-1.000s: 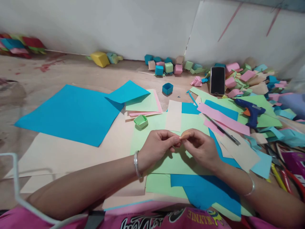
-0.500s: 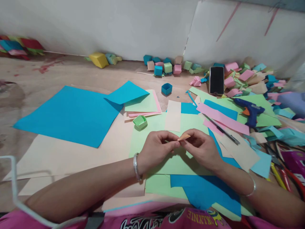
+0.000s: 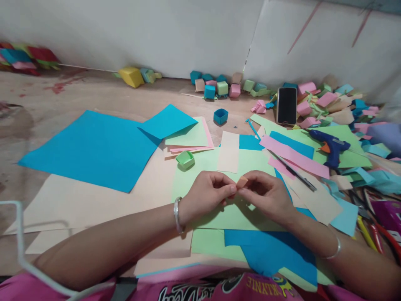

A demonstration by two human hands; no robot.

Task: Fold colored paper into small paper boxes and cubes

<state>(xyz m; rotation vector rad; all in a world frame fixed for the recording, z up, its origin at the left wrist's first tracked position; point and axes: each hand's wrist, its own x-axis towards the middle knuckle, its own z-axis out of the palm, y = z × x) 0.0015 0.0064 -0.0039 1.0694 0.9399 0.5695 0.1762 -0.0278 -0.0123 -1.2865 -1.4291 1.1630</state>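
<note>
A small peach piece of folded paper is pinched between the fingertips of both hands. My left hand grips its left end, thumb against forefinger. On the other side, my right hand holds it the same way; fingers cover much of the piece. Both hands are above a light green sheet. Just beyond them lies a peach paper strip. A small open green paper box sits to the left of the strip, and a blue one stands farther back.
A large blue sheet covers the left side. At right lie a glue gun, a craft knife and pliers. A phone leans against piled paper pieces. Small paper cubes line the wall.
The peach piece has turned between my fingertips, from a thin slanting edge to a broader, more upright face. Both hands stay nearly in place. The view has shifted slightly.
</note>
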